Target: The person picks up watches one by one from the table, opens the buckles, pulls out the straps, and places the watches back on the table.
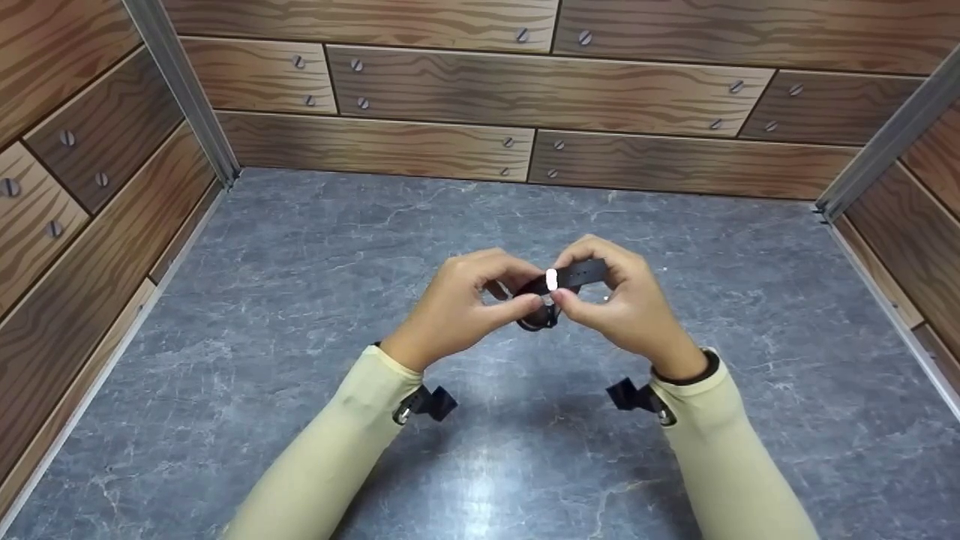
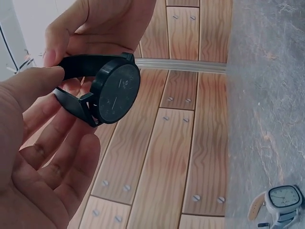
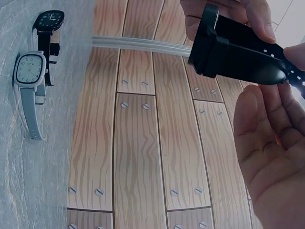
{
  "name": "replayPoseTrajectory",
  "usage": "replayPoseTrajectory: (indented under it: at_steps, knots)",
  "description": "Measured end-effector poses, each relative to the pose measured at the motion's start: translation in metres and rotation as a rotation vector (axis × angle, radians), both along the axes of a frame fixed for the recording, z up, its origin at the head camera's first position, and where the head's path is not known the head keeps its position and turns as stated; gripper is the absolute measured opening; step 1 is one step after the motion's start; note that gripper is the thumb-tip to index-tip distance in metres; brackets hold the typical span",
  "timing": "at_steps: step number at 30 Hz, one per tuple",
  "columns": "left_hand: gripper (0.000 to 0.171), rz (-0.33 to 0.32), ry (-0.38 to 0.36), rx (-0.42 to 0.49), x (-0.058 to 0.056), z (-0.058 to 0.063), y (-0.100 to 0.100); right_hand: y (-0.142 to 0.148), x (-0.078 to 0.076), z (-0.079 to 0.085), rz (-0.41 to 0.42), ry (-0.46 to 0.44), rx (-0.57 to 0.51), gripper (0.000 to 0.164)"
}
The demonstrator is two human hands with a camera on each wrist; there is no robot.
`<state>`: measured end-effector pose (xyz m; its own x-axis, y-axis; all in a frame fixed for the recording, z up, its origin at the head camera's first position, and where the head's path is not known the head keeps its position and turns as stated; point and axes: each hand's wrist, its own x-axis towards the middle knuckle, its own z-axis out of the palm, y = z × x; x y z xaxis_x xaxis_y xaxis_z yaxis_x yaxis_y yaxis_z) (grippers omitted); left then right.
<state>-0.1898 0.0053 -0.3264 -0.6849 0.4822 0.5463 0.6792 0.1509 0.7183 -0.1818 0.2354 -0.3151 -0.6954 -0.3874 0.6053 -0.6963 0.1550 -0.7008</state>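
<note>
A black wristwatch (image 1: 585,271) with a round dial is held between both hands, its strap bent into a loop. My left hand (image 1: 465,300) pinches one side of the strap between thumb and fingers. From the other side my right hand (image 1: 626,304) grips the strap, thumb and fingertips close to the left ones. In the left wrist view the dark face (image 2: 119,91) is turned outward, away from the left palm. A row of small holes shows along the strap (image 3: 250,59) in the right wrist view. A bright white patch lies where the fingertips meet in the head view.
A white square-faced watch (image 3: 29,70) and a black watch (image 3: 50,20) lie side by side on the grey marbled tabletop (image 1: 337,247). Wood-patterned panels (image 1: 480,82) wall the back and both sides, with metal posts (image 1: 187,90) at the corners.
</note>
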Motion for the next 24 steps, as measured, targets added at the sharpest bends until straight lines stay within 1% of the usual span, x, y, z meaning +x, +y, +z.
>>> replayPoseTrajectory:
  at_steps: [3, 9, 12, 15, 20, 24]
  knots:
    - [0.021, -0.005, -0.011, 0.007, 0.0000, 0.0002, -0.0003, -0.0001, -0.0001, 0.0002, -0.003, 0.005, -0.014, 0.022]
    - [0.022, -0.050, 0.002, 0.017, -0.0002, 0.0010, 0.0010, -0.0004, -0.0002, 0.0011, -0.005, 0.030, 0.003, 0.021]
    - [0.025, -0.058, 0.004, 0.017, 0.0005, 0.0015, 0.0017, -0.0006, -0.0003, 0.0010, -0.002, 0.046, 0.005, 0.022]
    - [0.025, -0.048, 0.015, 0.011, 0.0012, 0.0019, 0.0022, 0.0000, -0.0004, 0.0005, 0.008, 0.036, 0.013, 0.022]
    - [0.020, -0.012, 0.079, -0.018, 0.0010, 0.0016, 0.0012, 0.0023, -0.0004, -0.0004, 0.035, -0.038, 0.057, 0.022]
    - [0.017, 0.017, 0.117, -0.044, 0.0003, 0.0013, -0.0004, 0.0028, -0.0014, -0.0002, 0.004, -0.050, 0.114, 0.022]
